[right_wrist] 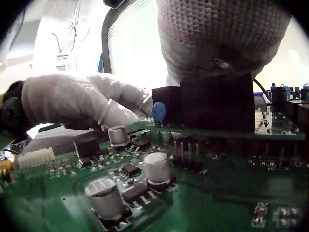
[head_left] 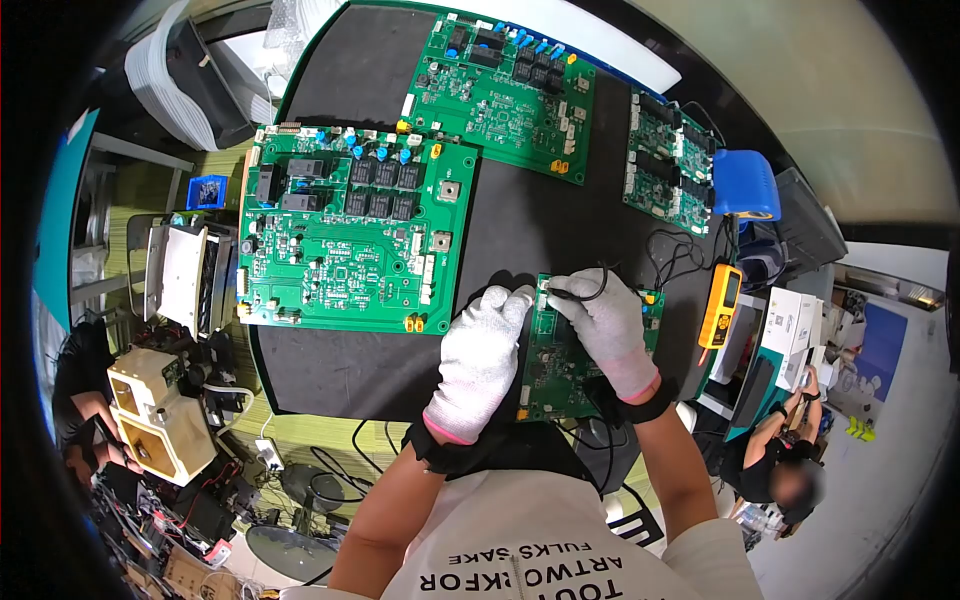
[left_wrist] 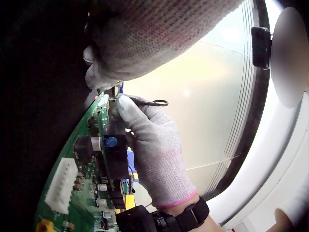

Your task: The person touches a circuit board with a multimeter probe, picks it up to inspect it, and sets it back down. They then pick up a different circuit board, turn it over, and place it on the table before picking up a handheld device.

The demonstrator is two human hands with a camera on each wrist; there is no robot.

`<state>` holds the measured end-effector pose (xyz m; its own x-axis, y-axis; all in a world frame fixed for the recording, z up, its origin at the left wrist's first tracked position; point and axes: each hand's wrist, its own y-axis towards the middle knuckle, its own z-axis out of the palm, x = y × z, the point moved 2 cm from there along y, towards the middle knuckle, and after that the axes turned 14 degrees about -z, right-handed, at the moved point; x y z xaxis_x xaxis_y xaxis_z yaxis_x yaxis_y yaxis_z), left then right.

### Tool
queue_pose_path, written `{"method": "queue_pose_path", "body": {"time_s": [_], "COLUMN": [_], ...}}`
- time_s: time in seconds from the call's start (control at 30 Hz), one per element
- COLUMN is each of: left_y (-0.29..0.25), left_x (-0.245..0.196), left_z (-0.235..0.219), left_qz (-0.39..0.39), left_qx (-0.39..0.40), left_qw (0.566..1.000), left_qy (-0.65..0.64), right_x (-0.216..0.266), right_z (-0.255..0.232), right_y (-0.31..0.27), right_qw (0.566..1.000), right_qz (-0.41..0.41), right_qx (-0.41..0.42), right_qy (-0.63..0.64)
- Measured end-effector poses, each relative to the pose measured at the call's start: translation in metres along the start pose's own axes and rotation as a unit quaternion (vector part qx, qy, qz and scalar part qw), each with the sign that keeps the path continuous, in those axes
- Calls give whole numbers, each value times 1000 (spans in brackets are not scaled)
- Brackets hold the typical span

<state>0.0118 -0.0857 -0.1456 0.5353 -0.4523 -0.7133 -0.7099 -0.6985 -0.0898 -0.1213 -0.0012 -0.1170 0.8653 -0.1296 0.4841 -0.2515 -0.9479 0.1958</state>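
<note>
Small green circuit board (head_left: 570, 355) — lower centre of the head view, flat on the black mat, populated with capacitors, relays, white connector. Thin black probe lead (head_left: 585, 292) at its top edge — looped.

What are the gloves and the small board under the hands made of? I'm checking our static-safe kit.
The gloves look like fine knitted fabric, pale grey with pink cuffs; the weave shows on the left hand and right hand. The small circuit board appears to be rigid laminate with a glossy green coating, carrying metal-topped capacitors. Whether the gloves are static-safe cannot be told.
</note>
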Motion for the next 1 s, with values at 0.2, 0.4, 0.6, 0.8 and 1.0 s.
{"method": "queue_pose_path", "body": {"time_s": [0.2,0.4,0.6,0.8,1.0], "left_y": [0,0,0,0,0], "left_x": [0,1,2,1,1], "left_z": [0,1,2,0,0], "left_qz": [0,21,26,24,12], "left_qx": [1,-15,-12,-4,2], "left_qw": [1000,1000,1000,1000,1000], "left_qy": [-4,-4,7,12,5], "right_x": [-7,-5,-1,-1,-1], "right_z": [2,2,1,1,1], "right_y": [-3,-2,1,0,-1], "right_qw": [996,997,999,999,999], "right_qz": [6,-12,-3,0,-4], "right_qx": [-76,-69,-39,-36,-34], "right_qy": [54,40,20,22,11]}}
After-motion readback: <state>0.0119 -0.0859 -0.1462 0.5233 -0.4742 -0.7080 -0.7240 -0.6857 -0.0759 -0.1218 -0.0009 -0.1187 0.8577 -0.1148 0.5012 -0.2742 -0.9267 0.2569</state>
